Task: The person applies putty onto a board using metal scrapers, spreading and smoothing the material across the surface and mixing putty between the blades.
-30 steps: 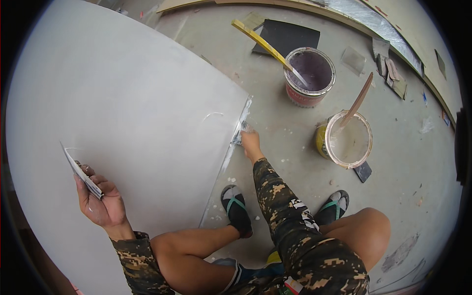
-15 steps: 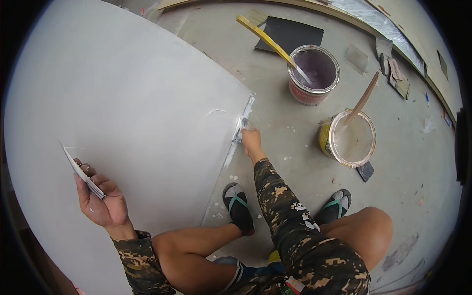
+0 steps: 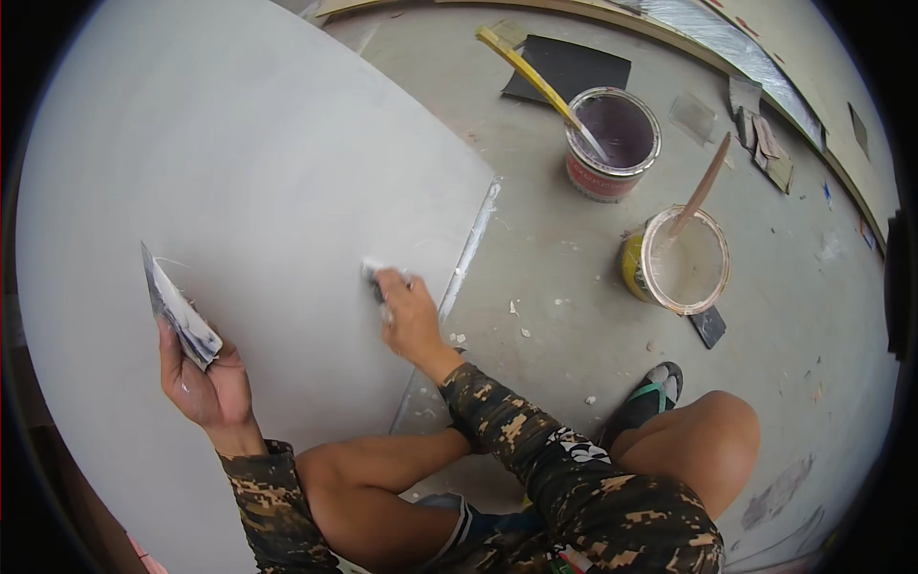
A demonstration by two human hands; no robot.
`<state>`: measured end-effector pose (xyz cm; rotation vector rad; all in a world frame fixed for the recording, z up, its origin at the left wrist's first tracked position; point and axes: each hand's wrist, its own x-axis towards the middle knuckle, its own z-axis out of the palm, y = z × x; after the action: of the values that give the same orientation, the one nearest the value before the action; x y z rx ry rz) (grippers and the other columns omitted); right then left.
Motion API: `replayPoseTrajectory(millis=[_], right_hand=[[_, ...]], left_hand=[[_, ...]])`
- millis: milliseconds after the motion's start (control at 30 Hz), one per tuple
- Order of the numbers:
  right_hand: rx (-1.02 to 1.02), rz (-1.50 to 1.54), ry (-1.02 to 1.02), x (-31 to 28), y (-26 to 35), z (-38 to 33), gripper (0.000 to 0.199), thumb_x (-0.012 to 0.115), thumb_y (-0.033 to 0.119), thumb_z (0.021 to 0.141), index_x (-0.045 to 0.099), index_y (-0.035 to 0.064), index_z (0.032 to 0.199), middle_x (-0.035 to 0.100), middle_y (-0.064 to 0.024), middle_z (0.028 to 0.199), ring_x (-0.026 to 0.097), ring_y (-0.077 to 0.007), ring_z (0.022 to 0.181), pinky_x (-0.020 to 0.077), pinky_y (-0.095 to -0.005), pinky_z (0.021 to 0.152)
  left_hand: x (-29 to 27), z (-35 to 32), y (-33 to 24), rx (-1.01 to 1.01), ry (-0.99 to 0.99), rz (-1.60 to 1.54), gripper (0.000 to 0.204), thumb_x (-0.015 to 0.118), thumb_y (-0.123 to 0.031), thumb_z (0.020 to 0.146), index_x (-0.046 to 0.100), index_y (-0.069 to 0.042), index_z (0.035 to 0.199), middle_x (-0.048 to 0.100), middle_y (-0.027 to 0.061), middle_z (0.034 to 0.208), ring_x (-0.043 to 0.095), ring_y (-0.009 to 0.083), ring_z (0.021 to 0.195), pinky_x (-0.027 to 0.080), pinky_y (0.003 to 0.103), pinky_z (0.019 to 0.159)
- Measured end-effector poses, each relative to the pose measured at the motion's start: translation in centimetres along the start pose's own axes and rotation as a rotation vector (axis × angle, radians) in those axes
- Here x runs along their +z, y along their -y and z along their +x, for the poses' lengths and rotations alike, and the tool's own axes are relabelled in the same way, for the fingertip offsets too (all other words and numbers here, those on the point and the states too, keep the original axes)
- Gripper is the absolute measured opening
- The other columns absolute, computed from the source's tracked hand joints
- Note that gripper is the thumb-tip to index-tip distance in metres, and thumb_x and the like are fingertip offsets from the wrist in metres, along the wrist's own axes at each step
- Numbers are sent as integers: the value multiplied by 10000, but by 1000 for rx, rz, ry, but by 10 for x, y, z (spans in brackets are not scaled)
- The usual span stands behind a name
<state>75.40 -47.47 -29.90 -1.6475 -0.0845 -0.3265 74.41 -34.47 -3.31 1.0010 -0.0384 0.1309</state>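
Note:
My left hand (image 3: 207,381) is closed round the lower end of a flat putty knife (image 3: 172,304), whose face carries white paste. It is held up over the left part of a large smooth white panel (image 3: 258,143). My right hand (image 3: 409,314) grips a small scraper (image 3: 374,275), partly hidden by the fingers and slightly blurred, at the panel's surface. A little white paste shows at the scraper's tip. Along the panel's right edge runs a strip of whitish filler (image 3: 470,244).
On the grey floor at right stand a red can (image 3: 602,182) with a yellow-handled tool (image 3: 524,69) and a yellow can (image 3: 632,265) holding a wooden stick (image 3: 705,187). A black sheet (image 3: 579,69) lies behind them. My sandalled foot (image 3: 650,397) is near the cans.
My right hand has moved left with the scraper, from the panel's edge onto its face. The left hand has turned its putty knife, showing more of the paste-covered face.

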Motion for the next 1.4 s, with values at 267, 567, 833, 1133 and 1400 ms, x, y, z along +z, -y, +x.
replayPoseTrajectory(millis=[267,567,833,1133,1400], right_hand=[[911,90,-208,-42,-147,-20,239,585,107,854,643,-88,980,682,-238,893,658,-348,782,510,-390,719],[949,473,-306,-33,-176,12,288,598,77,824,644,-108,1040,697,-179,883,668,-254,812,499,-368,703],[746,111,47,-15,-95,31,390,562,92,899,569,7,1280,636,-155,995,597,-214,839,471,-392,697],[-74,203,74,6,-38,-72,329,556,-66,724,635,8,1035,664,-171,976,613,-328,850,496,-439,767],[999,244,-208,-1,-179,-53,268,623,113,873,606,-104,1029,670,-180,927,642,-229,857,485,-355,721]], left_hand=[[4,4,8,-3,-49,89,427,380,-184,1044,384,47,1402,509,212,1378,564,302,1218,524,419,1005],[7,3,8,43,-70,89,403,386,-172,1047,408,52,1381,532,205,1345,590,288,1168,554,388,969],[9,1,4,-34,129,-54,357,393,-151,1045,466,74,1312,587,225,1242,640,282,1033,594,337,842],[10,3,6,27,-24,40,368,381,-151,1049,439,66,1341,572,220,1262,620,292,1094,575,371,922],[12,6,8,6,36,42,378,378,-153,1049,435,64,1354,560,220,1295,605,293,1143,561,381,966]])
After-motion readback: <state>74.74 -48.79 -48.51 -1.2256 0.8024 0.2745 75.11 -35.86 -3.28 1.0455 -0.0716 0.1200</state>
